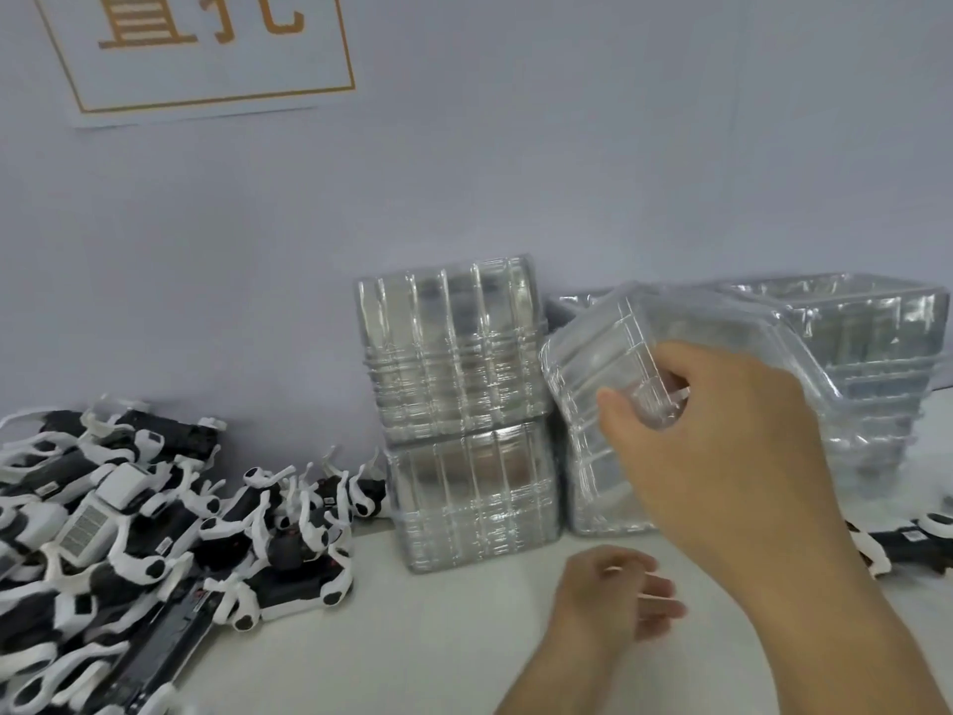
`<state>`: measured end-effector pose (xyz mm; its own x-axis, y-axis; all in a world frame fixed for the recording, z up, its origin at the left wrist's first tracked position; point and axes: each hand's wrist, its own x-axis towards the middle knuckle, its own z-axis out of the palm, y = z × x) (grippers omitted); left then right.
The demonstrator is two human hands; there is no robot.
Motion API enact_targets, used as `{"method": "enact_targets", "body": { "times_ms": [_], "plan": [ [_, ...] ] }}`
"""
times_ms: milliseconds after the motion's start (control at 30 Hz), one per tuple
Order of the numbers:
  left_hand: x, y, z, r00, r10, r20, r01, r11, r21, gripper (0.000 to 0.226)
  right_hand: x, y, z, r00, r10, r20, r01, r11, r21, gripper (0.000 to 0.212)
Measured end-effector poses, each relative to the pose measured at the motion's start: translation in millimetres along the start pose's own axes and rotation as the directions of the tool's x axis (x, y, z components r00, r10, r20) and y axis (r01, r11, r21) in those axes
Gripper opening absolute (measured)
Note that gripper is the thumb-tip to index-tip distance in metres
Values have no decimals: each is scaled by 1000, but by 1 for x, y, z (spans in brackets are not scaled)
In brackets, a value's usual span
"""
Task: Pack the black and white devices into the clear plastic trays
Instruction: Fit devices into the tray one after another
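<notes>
The right hand [722,436] grasps a clear tray [608,384], tilted, at 3 o'clock beside two stacked tray bundles [459,410]; the left hand [613,601] hovers released over the worktop [423,637] at 5 o'clock; black and white devices [154,518] lie heaped at 8 o'clock. Nested trays likely cling; lifting one could drag others or topple the stacks.

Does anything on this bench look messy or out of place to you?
The black and white devices lie in a tangled heap at the left, overlapping at all angles, not in rows. One more device lies apart at the right edge. The clear tray in the right hand is tilted, which looks like handling, not damage.
</notes>
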<state>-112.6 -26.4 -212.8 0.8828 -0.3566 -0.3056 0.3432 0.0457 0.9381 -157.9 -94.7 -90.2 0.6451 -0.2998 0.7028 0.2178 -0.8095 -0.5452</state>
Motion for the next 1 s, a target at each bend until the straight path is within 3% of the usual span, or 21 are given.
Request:
{"method": "enact_targets", "body": {
  "times_ms": [167, 300, 500, 733, 1000],
  "plan": [
    [-21, 3, -75, 965, 161, -209, -204, 956, -209, 21, -8, -21, 8, 990, 55, 128, -40, 992, -116, 34],
    [-47, 10, -104, 941, 213, -264, -299, 886, -354, 22, -19, -35, 24, 960, 82, 267, -42, 987, -154, 39],
    [-57, 3, -121, 964, 114, -242, -219, 855, -471, 32, -36, -39, 70, 921, 93, 378, -39, 988, -148, 37],
    [-51, 3, -138, 950, 56, -307, -210, 842, -497, 20, -56, -39, 112, 930, 82, 358, -38, 991, -131, 35],
    [-47, -2, -144, 960, -11, -279, -163, 791, -590, 31, -60, -35, 123, 922, 111, 370, -83, 992, -93, 37]
  ]
}}
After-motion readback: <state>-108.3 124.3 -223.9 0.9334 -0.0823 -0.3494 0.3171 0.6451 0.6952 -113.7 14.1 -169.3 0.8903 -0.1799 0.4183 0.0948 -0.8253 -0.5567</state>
